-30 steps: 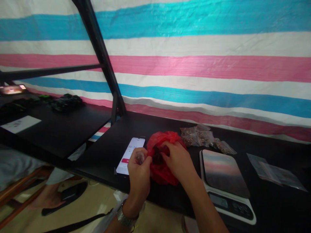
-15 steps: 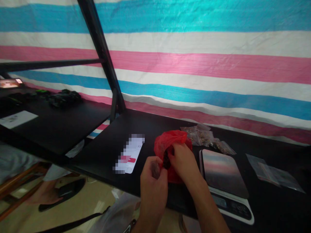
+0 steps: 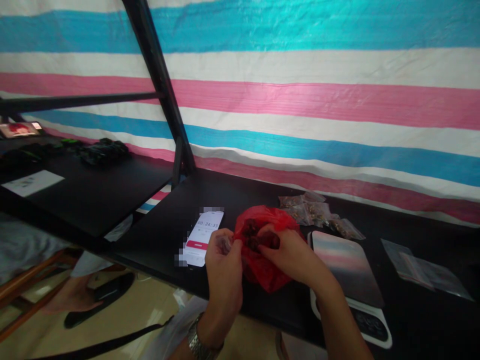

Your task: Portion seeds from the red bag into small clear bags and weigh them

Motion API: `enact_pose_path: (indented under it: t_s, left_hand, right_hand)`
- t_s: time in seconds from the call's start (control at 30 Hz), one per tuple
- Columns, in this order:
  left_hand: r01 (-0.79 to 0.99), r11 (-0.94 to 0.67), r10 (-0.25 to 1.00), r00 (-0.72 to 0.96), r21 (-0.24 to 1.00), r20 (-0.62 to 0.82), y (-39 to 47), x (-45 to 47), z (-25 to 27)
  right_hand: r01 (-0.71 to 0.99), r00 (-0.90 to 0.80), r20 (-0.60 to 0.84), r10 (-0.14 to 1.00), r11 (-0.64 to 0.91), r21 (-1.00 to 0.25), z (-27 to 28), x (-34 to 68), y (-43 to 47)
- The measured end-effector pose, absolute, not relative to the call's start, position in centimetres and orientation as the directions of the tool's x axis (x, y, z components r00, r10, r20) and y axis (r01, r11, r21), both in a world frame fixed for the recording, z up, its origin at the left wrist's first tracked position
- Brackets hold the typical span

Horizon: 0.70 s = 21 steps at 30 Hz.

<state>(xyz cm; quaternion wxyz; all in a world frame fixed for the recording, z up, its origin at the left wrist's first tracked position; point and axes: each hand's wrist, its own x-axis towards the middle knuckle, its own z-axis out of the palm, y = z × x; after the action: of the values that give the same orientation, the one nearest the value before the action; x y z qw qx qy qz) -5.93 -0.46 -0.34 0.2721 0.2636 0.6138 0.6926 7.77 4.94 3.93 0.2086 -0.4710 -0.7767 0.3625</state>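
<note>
A thin red plastic bag (image 3: 270, 280) lies open in front of me with several small dark brown pieces (image 3: 250, 227) inside it. My left hand (image 3: 224, 267) is closed at the bag's left edge, pinching the red plastic; a crumpled bit of clear plastic (image 3: 225, 243) shows within its curled fingers. My right hand (image 3: 292, 252) reaches into the bag's mouth, its thumb and fingers closed around dark pieces. What exactly these pieces are is hard to tell. To the left of my left hand lies a phone (image 3: 202, 235) with a running timer on its screen.
A kitchen scale (image 3: 348, 270) stands right of the bag, partly covered by my right forearm. Filled clear zip bags (image 3: 309, 210) lie behind, flat zip bags (image 3: 423, 270) farther right. A black frame post (image 3: 161, 85) rises at left. Another person's hand (image 3: 75, 295) shows lower left.
My left hand has shifted left, and the bag's mouth is wider, showing more dark pieces. My right hand has turned and lowered slightly, its forearm now covering part of the scale.
</note>
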Motion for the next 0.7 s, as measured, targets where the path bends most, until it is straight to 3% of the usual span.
enact_pose_path:
  t_s: [0.2,0.57,0.7]
  left_hand:
    - [-0.065,-0.152,0.646,-0.761,0.986,0.050,-0.2,-5.4,-0.2]
    - [0.273,-0.296,0.598,-0.694,0.915,0.400,-0.2,-5.3,0.4]
    - [0.224,-0.375,0.680,-0.593,0.899,0.431,-0.5,-5.3,0.5]
  right_hand:
    - [0.539,-0.523,-0.082,0.849,0.254,-0.803,4.2,7.5,4.5]
    - [0.299,-0.411,-0.202,0.889,-0.078,-0.951,4.2,7.9,5.3]
    - [0.251,-0.359,-0.206,0.911,-0.118,-0.961,5.2,8.7,4.8]
